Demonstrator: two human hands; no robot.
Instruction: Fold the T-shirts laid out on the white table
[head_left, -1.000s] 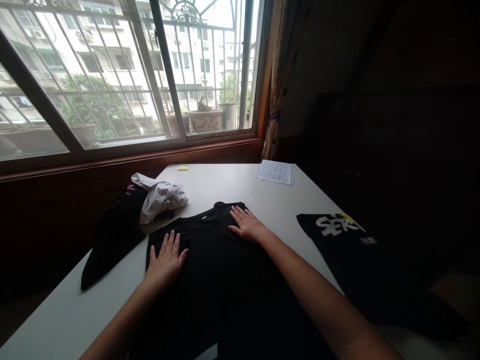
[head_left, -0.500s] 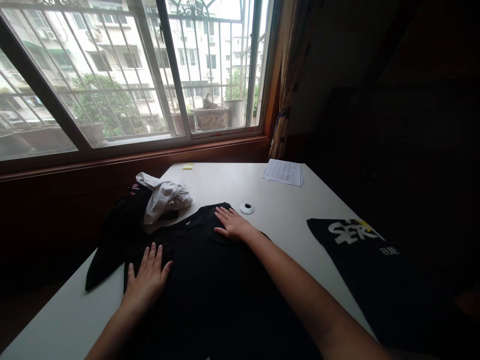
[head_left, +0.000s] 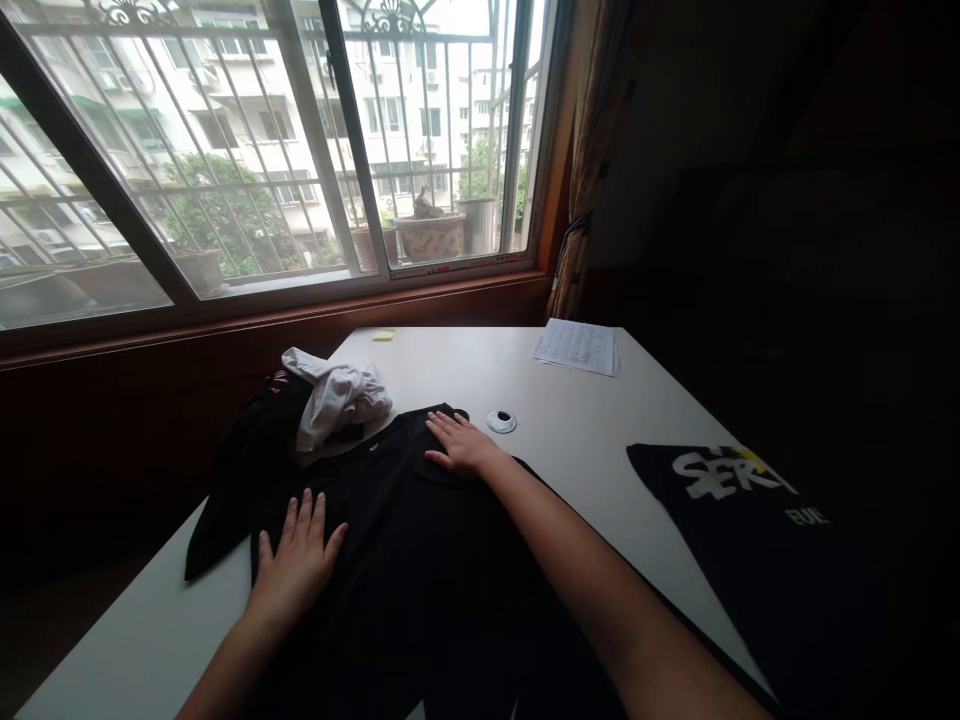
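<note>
A black T-shirt (head_left: 420,560) is spread on the white table (head_left: 465,365), its neckline toward the far left. My left hand (head_left: 298,550) lies on the shirt's left part, palm down with fingers spread. Near the far right shoulder of the shirt, my right hand (head_left: 459,442) rests flat, thumb apart from the fingers. Neither hand grips anything. Beside the neckline sits a crumpled white cloth (head_left: 341,395), next to dark clothing (head_left: 247,460) that hangs over the table's left edge.
On the right lies a dark garment with white and yellow lettering (head_left: 727,480). Printed papers (head_left: 577,346) and a yellow note (head_left: 384,335) are at the far edge. A round cable-hole ring (head_left: 502,421) is beyond my right hand. A barred window is behind.
The view has shifted slightly, so the table and window appear further right. My right hand sits a little further left relative to the table, and the shirt near its shoulder has shifted slightly left.
</note>
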